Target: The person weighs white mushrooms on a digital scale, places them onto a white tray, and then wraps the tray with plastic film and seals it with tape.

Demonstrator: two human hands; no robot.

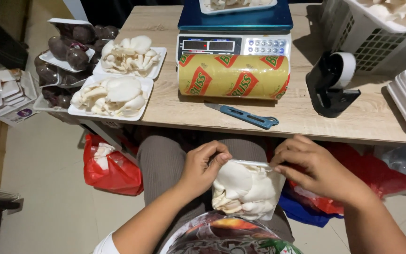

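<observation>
Below the surface's front edge, the left hand and right hand each pinch a wrapped tray of white oyster mushrooms over the lap.

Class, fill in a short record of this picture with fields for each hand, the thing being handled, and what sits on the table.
Left hand: left hand pinches the top left edge of the mushroom tray
Right hand: right hand grips its top right edge
Tray: white, full of oyster mushrooms, tilted over the lap
Table: digital scale, cling film roll, blue utility knife, tape dispenser, two filled mushroom trays
</observation>
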